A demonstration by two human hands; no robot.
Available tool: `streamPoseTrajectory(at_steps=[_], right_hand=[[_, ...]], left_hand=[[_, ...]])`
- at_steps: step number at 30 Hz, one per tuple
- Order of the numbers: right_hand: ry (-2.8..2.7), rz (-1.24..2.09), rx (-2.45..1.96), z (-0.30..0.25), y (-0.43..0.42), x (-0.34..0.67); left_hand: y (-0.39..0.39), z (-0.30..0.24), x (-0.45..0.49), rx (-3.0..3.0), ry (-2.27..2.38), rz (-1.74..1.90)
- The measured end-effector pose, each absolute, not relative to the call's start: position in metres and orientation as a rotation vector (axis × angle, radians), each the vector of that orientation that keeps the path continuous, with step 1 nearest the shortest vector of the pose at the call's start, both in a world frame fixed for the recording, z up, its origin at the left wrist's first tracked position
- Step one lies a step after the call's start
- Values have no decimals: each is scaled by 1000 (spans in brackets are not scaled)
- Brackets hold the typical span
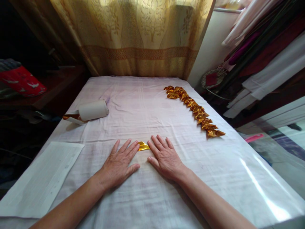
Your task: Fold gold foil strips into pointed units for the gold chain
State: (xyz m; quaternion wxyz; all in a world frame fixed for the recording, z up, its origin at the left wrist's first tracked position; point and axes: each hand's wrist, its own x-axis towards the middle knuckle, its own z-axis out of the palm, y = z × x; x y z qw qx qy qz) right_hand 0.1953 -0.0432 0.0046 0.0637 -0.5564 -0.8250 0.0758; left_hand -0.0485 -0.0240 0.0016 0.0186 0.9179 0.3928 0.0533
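Note:
Between my two hands a small folded piece of shiny gold foil paper [143, 146] lies flat on the white cloth. My left hand [120, 162] rests palm down with fingers spread, its fingertips at the foil's left end. Palm down on the other side, my right hand [165, 158] touches or nearly touches the foil's right end with its index finger. Both thumbs point inward, apart from each other. A row of folded gold foil pieces [199, 113] runs along the right side of the table, bunched at its far end.
A white roll [93, 110] with a loose foil-coloured end lies at the left. A stack of pale paper sheets [45, 178] sits at the near left on the cloth-covered table [138, 105]. Beyond hangs a gold curtain [143, 35]; clothes [271, 66] hang at the right.

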Motion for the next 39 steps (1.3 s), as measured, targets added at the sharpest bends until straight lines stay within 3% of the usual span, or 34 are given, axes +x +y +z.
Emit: streamPoseTrajectory(at_steps=[14,30,39], right_hand=[[-2503,317,-1554,10,-33,162],[-2484,299,-1637,4,-69,198],[-2201,199,-1553,-6,-40,209]], left_hand=[[-26,2,-43,2824,1241,148],[-23,2,-43,2727,1248,96],[-12,-3,-46,2680,1223,437]])
